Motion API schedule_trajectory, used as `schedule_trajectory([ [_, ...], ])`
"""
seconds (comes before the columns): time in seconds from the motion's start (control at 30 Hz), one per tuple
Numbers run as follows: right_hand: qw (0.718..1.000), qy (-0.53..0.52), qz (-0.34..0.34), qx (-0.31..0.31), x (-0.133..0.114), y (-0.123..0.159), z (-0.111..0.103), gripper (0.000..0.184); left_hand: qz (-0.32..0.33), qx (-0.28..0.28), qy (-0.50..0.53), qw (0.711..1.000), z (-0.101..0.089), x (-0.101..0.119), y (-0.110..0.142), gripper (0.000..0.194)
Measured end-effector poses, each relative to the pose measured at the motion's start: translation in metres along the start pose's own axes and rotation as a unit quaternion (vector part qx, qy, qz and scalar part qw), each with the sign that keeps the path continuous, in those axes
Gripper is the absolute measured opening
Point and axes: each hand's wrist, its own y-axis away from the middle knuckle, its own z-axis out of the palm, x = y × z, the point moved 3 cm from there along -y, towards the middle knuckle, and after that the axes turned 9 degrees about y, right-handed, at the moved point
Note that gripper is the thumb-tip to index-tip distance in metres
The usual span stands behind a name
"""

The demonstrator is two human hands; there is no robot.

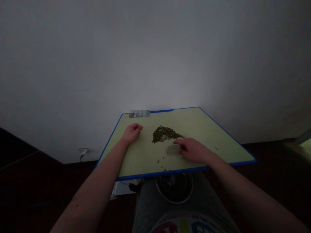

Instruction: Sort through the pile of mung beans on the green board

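A pile of small dark green beans (pixel 165 133) is heaped near the middle of a pale yellow-green board (pixel 204 126) with a blue rim. My right hand (pixel 193 149) rests on the board just below the pile's right end. Its fingers are closed on a clear half-round plastic piece (pixel 173 149), shaped like a protractor, lying low over the board. To the left of the pile, my left hand (pixel 132 132) lies on the board, its fingers curled together, with nothing visible in it. Several loose beans are scattered towards the near edge.
A round metal bowl (pixel 175 194) with a dark inside sits on my lap, below the board's near edge. A blurred-out flat strip (pixel 139 113) lies at the back left edge. Behind the board rises a pale wall (pixel 155 58). A plugged-in socket (pixel 84 150) is at left.
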Motion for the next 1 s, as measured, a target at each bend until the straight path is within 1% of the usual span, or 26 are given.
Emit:
schedule_trajectory([
  [0.07, 1.0, 0.025, -0.007, 0.018, -0.008, -0.006, 0.002, 0.045, -0.001, 0.003, -0.005, 1.0, 0.0, -0.001, 0.0, 0.03],
  [0.1, 0.999, 0.034, -0.014, 0.017, -0.014, -0.01, 0.004, 0.045, 0.001, 0.003, -0.007, 1.0, -0.001, -0.002, -0.001, 0.03],
  [0.2, 0.997, 0.042, -0.059, 0.012, -0.032, -0.024, 0.009, 0.046, 0.011, -0.003, -0.012, 1.0, -0.001, -0.004, -0.002, 0.03],
  [0.33, 0.991, 0.044, -0.129, -0.011, -0.05, -0.04, 0.01, 0.044, 0.007, -0.004, -0.001, 1.0, 0.0, -0.004, -0.002, 0.03],
  [0.53, 0.971, 0.065, -0.226, -0.04, -0.067, -0.057, 0.007, 0.041, 0.0, -0.001, 0.01, 1.0, 0.0, -0.002, 0.0, 0.03],
  [0.63, 0.96, 0.079, -0.262, -0.056, -0.07, -0.058, 0.005, 0.041, 0.005, 0.002, 0.001, 1.0, 0.0, -0.002, 0.0, 0.03],
  [0.77, 0.952, 0.085, -0.288, -0.056, -0.066, -0.053, 0.002, 0.042, 0.008, 0.002, -0.004, 1.0, -0.001, -0.003, -0.001, 0.03],
  [0.87, 0.951, 0.085, -0.29, -0.064, -0.061, -0.048, -0.001, 0.042, 0.006, -0.003, 0.001, 1.0, -0.001, -0.002, -0.001, 0.03],
  [1.0, 0.953, 0.096, -0.277, -0.074, -0.055, -0.041, -0.005, 0.043, -0.002, 0.0, -0.006, 1.0, -0.001, -0.002, 0.0, 0.031],
])
